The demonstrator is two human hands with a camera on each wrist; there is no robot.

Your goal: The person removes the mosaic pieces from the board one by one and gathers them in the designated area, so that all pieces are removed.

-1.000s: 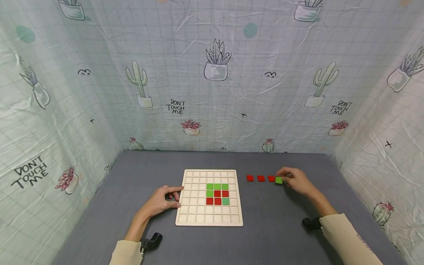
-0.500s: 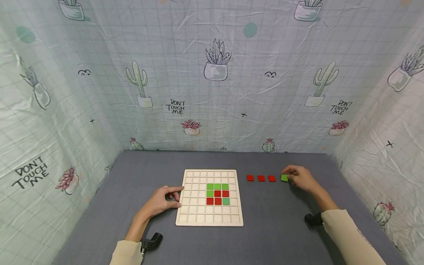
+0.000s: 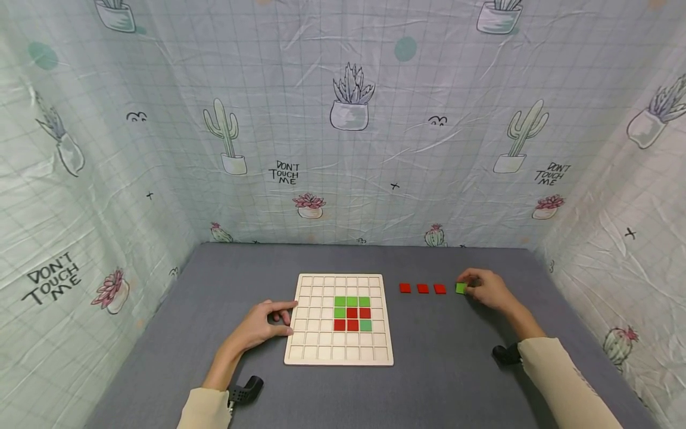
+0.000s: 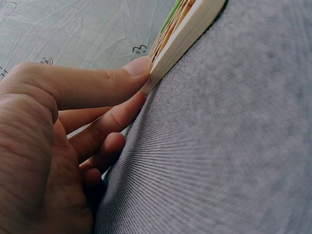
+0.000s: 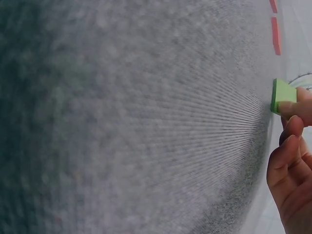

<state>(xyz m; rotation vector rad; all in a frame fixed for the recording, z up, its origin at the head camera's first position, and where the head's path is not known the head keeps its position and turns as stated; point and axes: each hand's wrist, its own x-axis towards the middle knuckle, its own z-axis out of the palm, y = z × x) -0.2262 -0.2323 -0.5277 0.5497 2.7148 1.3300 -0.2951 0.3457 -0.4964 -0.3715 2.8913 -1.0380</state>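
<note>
In the head view a pale wooden grid board (image 3: 316,351) lies on the table, with green and red square tiles set in its middle-right cells. My left hand (image 3: 259,326) is at its left edge, the index finger nearly straight and the thumb apart from it, both touching the rim. The left wrist view has the thumb (image 4: 105,85) against the board's side (image 4: 187,36). To the right, my right hand (image 3: 485,290) pinches a green tile (image 3: 460,288) by its right side. In the right wrist view this green tile (image 5: 284,92) is low over or on the cloth; which, I cannot tell.
Three red tiles (image 3: 423,289) lie in a row between the board and my right hand. A grey cloth (image 3: 429,381) covers the table. A curtain printed with cacti (image 3: 351,179) closes off the back and both sides.
My right hand has moved right with the green tile, away from the last red tile, and now stays nearly in place there. The left hand and board have not moved.
</note>
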